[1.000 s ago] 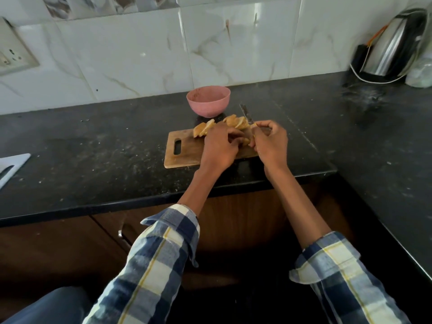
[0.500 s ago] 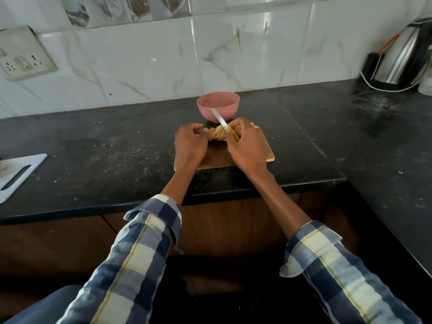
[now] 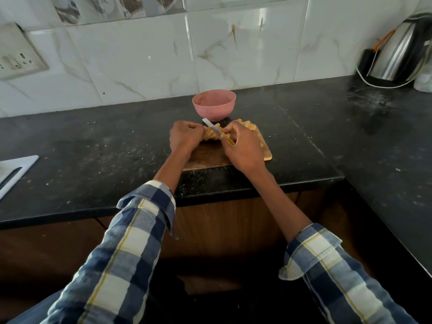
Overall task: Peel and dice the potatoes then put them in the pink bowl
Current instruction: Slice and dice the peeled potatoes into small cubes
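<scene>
Now that both hands have gathered the scattered potato slices [image 3: 211, 136] together, left hand [image 3: 184, 137] steadies them, right hand [image 3: 243, 148] grips the knife [image 3: 214, 128], so dicing looks next.

Cutting board [image 3: 265, 153] lay largely hidden beneath both hands; kettle [image 3: 402, 50] at two o'clock and socket [image 3: 16, 59] at ten o'clock were edge-cropped.

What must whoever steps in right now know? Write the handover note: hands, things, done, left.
Left hand: curled on the potato slices, steadying them on the wooden cutting board.
Right hand: grips the knife, blade across the slices.
Pink bowl: behind the board on the black counter; no potato visible in it.
Done: potato looks peeled and sliced.
Left: dice the slices, move the pieces into the bowl.
</scene>
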{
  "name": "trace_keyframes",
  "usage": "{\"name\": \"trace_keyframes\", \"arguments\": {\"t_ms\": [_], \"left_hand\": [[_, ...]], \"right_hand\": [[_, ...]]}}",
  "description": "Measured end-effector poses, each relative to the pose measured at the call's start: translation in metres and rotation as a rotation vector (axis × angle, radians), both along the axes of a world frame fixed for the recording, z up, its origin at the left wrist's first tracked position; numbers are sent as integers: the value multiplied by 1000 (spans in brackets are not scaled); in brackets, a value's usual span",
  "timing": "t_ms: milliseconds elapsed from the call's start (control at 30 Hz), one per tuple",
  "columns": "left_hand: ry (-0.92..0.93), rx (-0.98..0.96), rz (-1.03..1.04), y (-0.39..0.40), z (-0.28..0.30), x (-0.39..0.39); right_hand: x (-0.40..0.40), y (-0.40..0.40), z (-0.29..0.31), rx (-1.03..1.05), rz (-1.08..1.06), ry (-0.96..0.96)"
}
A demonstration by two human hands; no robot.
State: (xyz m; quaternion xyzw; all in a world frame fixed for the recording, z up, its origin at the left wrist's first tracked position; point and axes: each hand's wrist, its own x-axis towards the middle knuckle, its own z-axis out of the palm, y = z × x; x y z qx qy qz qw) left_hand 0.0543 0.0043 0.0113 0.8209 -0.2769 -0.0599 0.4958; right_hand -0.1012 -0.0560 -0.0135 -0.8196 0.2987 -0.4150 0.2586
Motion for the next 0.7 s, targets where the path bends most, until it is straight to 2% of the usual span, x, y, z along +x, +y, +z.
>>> {"name": "trace_keyframes", "arguments": {"t_ms": [433,600,700], "left_hand": [[-128,115,-175,4,1,17],[-284,270,-177,7,1,16],[-293,253,-164,9,-2,17]], "right_hand": [[-1,-2,-2,43,3,-24],[-1,1,-1,66,30,-63],[-1,1,0,80,25,-50]]}}
